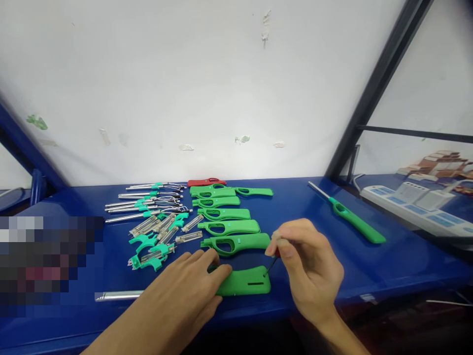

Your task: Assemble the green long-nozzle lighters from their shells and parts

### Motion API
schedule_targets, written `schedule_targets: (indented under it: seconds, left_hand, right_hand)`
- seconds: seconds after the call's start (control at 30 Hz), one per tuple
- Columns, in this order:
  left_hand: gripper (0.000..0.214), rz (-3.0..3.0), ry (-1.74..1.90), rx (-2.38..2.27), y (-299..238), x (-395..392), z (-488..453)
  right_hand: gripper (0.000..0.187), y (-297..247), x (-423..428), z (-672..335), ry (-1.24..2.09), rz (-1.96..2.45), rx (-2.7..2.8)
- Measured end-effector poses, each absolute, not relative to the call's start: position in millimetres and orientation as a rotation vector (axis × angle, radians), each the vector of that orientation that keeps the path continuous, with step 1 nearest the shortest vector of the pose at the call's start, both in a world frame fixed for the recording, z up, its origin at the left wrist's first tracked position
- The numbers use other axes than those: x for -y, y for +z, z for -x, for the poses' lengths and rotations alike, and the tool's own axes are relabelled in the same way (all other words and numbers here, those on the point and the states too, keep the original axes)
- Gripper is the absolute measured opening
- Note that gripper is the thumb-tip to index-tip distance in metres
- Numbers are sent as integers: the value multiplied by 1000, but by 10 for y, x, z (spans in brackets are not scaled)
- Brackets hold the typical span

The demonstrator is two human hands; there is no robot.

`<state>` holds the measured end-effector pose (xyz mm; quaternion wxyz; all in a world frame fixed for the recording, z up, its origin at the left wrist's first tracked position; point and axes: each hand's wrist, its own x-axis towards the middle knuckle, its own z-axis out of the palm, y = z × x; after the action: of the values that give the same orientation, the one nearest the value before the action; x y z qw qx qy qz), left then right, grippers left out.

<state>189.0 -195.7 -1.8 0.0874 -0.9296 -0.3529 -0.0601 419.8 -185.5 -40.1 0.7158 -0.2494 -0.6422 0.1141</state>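
My left hand point(186, 291) presses a green long-necked lighter point(240, 283) down on the blue table, its fingers closed around the middle of the handle. The lighter's metal tube sticks out to the left from under my wrist. Between thumb and fingers, my right hand point(312, 266) pinches a small screwdriver point(272, 264). Its thin dark shaft reaches the small hole at the right end of the lighter's handle; a bit of red shows at my fingertips, the rest is hidden. Just beyond lies a row of green handle shells point(231, 228).
Metal tubes with wires point(140, 203), clear fuel tanks point(188, 237) and teal triggers point(144, 240) lie left. A red shell point(207, 182) sits near the wall. Another green lighter point(356, 221) rests at right, before a white power strip point(417, 209). A blurred patch covers the far left.
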Motion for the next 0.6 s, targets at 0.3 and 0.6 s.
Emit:
schedule_targets:
  seconds: [0.3, 0.6]
  left_hand:
    - [39, 2608, -540, 918, 146, 2062, -1776]
    - [47, 2509, -717, 756, 266, 2066, -1841]
  right_hand:
    - [15, -209, 1948, -4325, 446, 643, 1075]
    - [26, -121, 2182, -4399, 439, 1062, 1777]
